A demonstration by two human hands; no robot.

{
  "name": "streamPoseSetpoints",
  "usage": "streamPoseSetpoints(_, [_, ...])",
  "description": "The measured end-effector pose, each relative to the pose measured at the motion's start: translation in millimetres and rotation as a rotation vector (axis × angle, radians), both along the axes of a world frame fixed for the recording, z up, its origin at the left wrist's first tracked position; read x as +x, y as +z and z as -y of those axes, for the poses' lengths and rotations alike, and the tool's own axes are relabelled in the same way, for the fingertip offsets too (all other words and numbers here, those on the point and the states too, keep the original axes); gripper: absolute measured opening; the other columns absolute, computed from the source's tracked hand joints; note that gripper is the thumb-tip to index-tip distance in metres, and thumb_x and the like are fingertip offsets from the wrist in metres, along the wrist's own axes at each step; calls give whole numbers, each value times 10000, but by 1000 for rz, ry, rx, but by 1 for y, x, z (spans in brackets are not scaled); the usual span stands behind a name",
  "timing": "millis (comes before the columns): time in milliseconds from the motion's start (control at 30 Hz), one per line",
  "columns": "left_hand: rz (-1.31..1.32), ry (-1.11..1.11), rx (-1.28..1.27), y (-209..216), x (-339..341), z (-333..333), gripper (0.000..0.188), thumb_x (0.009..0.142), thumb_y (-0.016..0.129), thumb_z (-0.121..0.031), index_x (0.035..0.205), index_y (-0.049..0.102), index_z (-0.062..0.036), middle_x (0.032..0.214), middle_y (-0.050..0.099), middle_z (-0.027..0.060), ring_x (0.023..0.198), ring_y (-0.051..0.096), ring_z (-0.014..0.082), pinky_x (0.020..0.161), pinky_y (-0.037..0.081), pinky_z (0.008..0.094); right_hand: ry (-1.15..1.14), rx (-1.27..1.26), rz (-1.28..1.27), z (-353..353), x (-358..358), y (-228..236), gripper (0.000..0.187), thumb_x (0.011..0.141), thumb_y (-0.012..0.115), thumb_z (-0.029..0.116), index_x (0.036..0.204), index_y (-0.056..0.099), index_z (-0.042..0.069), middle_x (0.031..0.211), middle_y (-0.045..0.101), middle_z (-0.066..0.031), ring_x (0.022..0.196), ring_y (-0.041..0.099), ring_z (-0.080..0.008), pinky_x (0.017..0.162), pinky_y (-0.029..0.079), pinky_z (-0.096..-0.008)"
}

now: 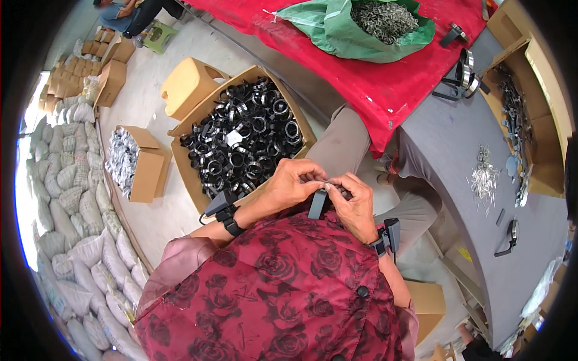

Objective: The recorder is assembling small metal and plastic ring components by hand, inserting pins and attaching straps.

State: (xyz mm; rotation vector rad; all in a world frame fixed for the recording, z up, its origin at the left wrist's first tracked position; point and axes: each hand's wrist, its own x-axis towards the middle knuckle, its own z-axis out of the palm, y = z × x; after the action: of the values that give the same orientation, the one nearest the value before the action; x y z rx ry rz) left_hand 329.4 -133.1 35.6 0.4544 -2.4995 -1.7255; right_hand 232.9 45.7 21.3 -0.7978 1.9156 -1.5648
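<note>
In front of my chest, my left hand (293, 182) and my right hand (352, 203) meet with fingertips pinched close together. A dark grey flat strip-like piece (316, 205) hangs below the fingertips, its upper end at my right thumb. A small pale sliver shows between the fingertips of both hands, too small to name. Left of my hands, a cardboard box (197, 188) on the floor is heaped with black and silver ring-shaped clamps (236, 141). Each of my wrists carries a black strapped device.
Right, a grey table (448, 129) bears loose metal pins (483, 175), clamps (465, 77) and an open carton (545, 129) of parts. Ahead, a green sack (331, 30) of small metal pieces lies on a red cloth (361, 90). A yellow stool (189, 87) and stacked sacks (78, 210) stand left.
</note>
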Motion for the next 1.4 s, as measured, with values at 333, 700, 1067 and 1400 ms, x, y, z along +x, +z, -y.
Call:
streamPoseSetpoints(333, [140,-16,254,0,5,5,189,918,619,112,1085,683,49,908,756,117,861,734,142,797,598,302,20,-30,-36,-2,2,-10,63,926,728,40,958,709,-11,798,606,-97,643,561,-186,600,437,-329])
streamPoseSetpoints(700, [198,-17,522,-14,12,12,297,941,669,80,1228,643,6,1042,729,66,989,688,114,918,559,283,13,-26,-24,-1,3,-8,55,921,732,3,961,701,-19,800,608,-77,654,566,-154,601,448,-304])
streamPoseSetpoints(1067, [114,-66,454,-23,20,8,269,871,736,95,1113,773,-15,1024,672,38,922,658,112,801,529,270,23,-8,-60,-1,3,-7,51,917,738,3,943,699,-17,796,598,-80,655,582,-164,606,464,-309])
streamPoseSetpoints(1400, [-98,-153,235,-47,27,10,318,815,779,64,1121,762,-24,1099,711,74,973,684,187,860,536,294,18,7,-61,-5,4,-8,66,912,749,10,953,708,-22,807,602,-69,638,576,-133,583,455,-288])
